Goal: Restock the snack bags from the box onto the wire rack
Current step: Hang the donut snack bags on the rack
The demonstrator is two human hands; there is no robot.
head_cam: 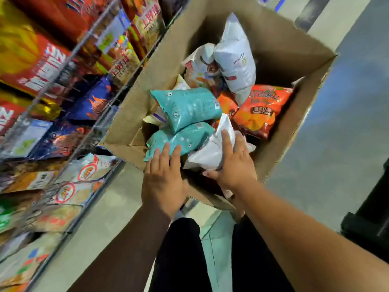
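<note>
An open cardboard box [280,49] on the floor holds several snack bags: two teal bags [189,106], an orange bag [263,108] and a tall white bag [235,57]. My left hand [163,180] reaches over the box's near edge with straight fingers touching the lower teal bag [179,138]. My right hand [233,165] grips a white bag [212,148] at the box's near side, index finger stretched along it and thumb under it. The wire rack [69,60] stands to the left, packed with bags.
The rack's shelves carry red, blue and pale snack bags in tight rows. Grey floor [336,144] runs right of the box. A dark object [372,218] stands at the right edge. My dark trouser legs [185,249] are below the box.
</note>
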